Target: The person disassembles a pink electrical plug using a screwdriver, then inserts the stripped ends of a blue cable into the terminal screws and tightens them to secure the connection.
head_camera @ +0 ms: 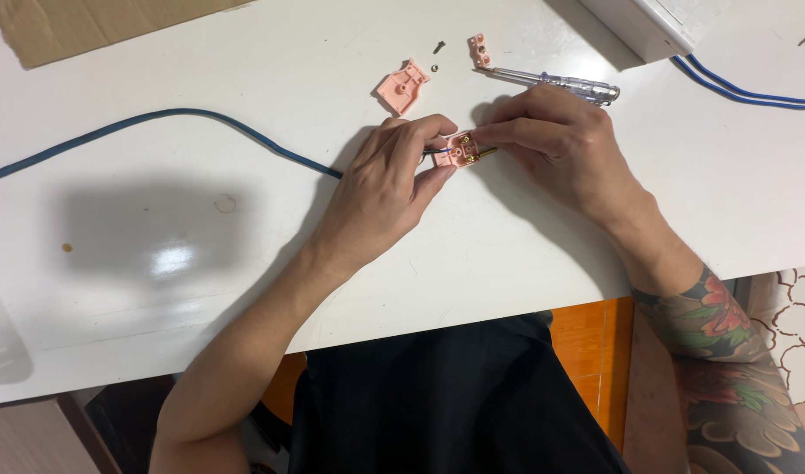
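The pink plug base with brass terminals is sitting just above the white table, pinched between both hands, the left hand gripping its left side where the blue cable is feeding in, the right hand closing its fingertips on the right edge. Just beyond the hands, a pink plug cover, a small pink clamp, two loose screws and a clear-handled screwdriver are lying near one another.

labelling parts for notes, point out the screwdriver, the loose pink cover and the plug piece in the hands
screwdriver (556, 83): head view, on its clear handle
loose pink cover (402, 87): head view, on its middle
plug piece (463, 150): head view, on its pink body between both hands
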